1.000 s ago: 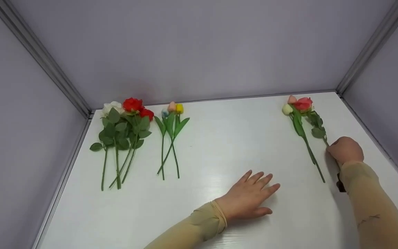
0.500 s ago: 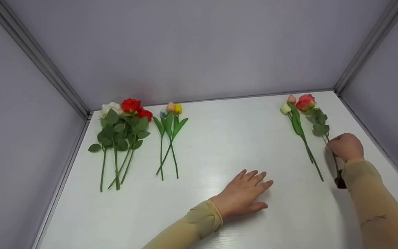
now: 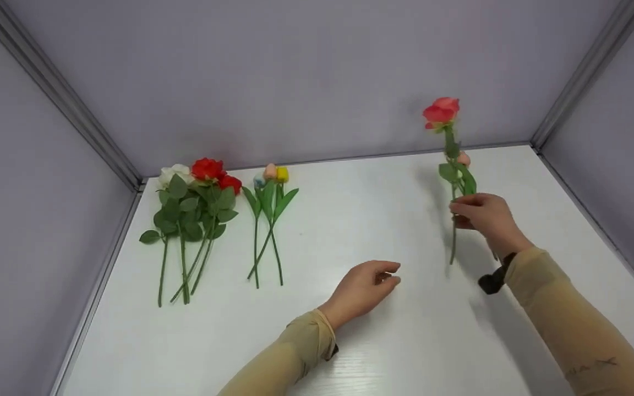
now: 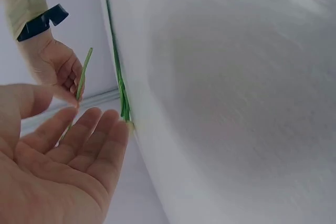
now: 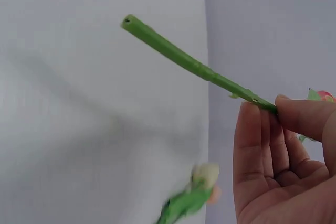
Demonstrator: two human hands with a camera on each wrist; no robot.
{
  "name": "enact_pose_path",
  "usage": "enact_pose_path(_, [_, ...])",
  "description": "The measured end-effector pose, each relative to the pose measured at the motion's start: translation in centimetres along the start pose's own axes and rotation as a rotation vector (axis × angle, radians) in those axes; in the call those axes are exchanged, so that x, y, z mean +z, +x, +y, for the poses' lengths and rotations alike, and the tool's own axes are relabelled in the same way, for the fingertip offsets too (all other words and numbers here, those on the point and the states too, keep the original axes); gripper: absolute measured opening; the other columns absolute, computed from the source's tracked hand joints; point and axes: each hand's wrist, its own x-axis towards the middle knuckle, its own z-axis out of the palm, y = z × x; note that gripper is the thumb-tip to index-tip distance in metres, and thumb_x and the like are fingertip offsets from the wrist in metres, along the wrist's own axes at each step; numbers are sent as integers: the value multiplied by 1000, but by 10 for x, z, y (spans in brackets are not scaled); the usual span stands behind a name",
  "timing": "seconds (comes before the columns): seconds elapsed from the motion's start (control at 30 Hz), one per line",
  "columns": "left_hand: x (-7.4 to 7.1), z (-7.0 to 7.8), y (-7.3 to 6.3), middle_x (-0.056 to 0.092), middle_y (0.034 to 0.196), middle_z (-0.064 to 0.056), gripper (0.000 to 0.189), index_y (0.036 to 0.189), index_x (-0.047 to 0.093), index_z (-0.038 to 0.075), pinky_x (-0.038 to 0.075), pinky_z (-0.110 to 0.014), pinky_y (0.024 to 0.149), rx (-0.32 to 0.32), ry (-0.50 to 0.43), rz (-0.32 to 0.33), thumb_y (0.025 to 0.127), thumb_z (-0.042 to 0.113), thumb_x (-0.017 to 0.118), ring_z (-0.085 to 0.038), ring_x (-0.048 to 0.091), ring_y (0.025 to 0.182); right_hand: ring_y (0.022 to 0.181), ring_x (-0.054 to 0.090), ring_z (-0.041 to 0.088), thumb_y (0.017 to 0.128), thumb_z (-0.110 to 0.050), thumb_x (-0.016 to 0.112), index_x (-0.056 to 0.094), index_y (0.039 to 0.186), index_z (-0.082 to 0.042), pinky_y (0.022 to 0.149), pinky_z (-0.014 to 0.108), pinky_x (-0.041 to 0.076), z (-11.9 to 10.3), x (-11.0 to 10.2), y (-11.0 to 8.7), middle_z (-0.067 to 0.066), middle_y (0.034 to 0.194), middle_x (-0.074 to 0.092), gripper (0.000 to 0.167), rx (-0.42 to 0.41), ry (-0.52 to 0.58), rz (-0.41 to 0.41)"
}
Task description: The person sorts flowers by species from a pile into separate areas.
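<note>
My right hand [image 3: 487, 220] pinches the green stem [image 5: 173, 53] of a pink rose [image 3: 441, 111] between thumb and fingertips. The rose is raised off the table, bloom up, and the stem's cut end shows in the right wrist view. Behind it two tulips lie on the table, one peach [image 3: 464, 159] and one pale [image 5: 206, 174]; the hand and rose partly hide them in the head view. My left hand [image 3: 358, 291] hovers over the middle of the table, fingers relaxed and slightly bent, holding nothing. In the left wrist view its palm [image 4: 58, 171] faces up.
On the left of the white table [image 3: 350, 214] lies a bunch of roses, with red [image 3: 207, 168] and white [image 3: 175, 174] blooms. Beside it several tulips lie with crossed stems, among them a yellow one [image 3: 282, 174]. Grey panels [image 3: 317, 71] enclose the back and sides.
My right hand has lifted the pink rose off the table and carried it left, turning it more upright. My left hand has drawn back slightly left, its spread fingers now together and bent.
</note>
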Motion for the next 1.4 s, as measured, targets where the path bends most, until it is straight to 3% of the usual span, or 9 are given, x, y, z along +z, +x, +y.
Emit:
enact_pose_path(0.1, [-6,-5,2,70,125,3,39,136,66,9,53,-26,93,-55,-176,24,102,29,66,-9,65,110,96,68,19,99,-23,71,56,131,9,87,33,59,-14,40,-7,16,117,61,47,-28,99,-61])
enact_pose_path(0.27, [-12,-17,2,73,113,3,38,131,68,3,56,-27,86,-96,-317,51,99,25,70,-9,68,101,95,68,24,97,-16,73,60,122,7,86,37,60,-24,96,-19,18,113,64,37,-53,211,-133])
enact_pose_path(0.5, [-19,-29,-6,75,95,-3,23,112,73,-5,60,-29,76,-129,-456,91,95,11,73,-15,72,86,92,69,25,95,-13,75,63,116,6,85,38,60,-25,137,-29,17,106,67,32,-65,269,-200])
enact_pose_path(0.8, [-24,-30,-22,74,94,-1,18,109,74,-3,61,-32,74,-136,-450,79,96,10,72,-16,72,83,95,69,26,96,-17,74,64,123,6,88,40,59,-31,146,-32,20,112,68,37,-98,342,-228])
enact_pose_path(1.0, [-23,-33,-29,74,93,1,20,110,75,-2,60,-30,73,-171,-414,75,96,12,73,-16,72,84,95,69,25,98,-17,73,66,119,6,87,39,60,-33,147,-33,21,111,69,32,-101,319,-235])
enact_pose_path(1.23, [-28,-36,-30,73,94,2,27,117,74,0,57,-27,70,-179,-342,129,94,15,74,-11,69,83,96,70,26,98,-13,72,67,117,5,87,40,60,-36,157,-33,23,111,69,27,-110,326,-226])
enact_pose_path(1.4, [-41,-41,-33,73,90,1,27,118,73,0,56,-27,68,-169,-308,179,96,16,73,-11,68,79,95,70,27,97,-12,72,69,116,4,85,40,61,-42,177,-34,23,111,69,25,-128,323,-230])
